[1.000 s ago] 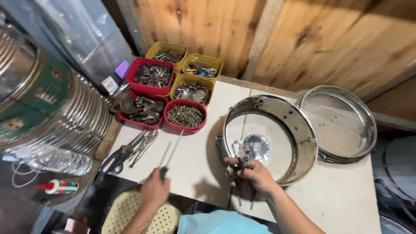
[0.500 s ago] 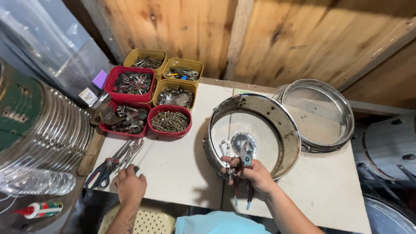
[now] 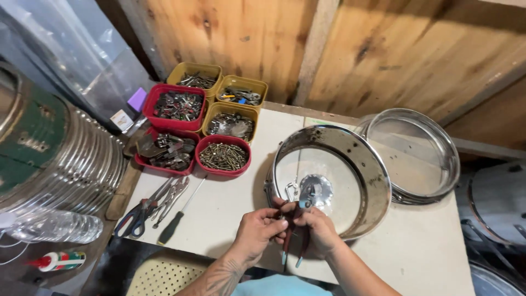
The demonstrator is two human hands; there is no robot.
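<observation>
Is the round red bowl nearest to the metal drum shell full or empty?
Partly full. The round red bowl holds a layer of brownish screws covering its bottom, and its red rim stands bare above them.

A pale bench carries everything here. Just beyond the hands sits a shiny metal drum shell with a clear head, and touching it, further off toward the right hand's side, lies a second metal hoop. Off to the left hand's side, near the bench edge, lie a screwdriver with a black handle, locking pliers and red-handled pliers, all close together. Well beyond them, at the far corner by the wooden wall, stands a cluster of small trays: three yellow trays and three red trays, all filled with screws and small metal parts.
</observation>
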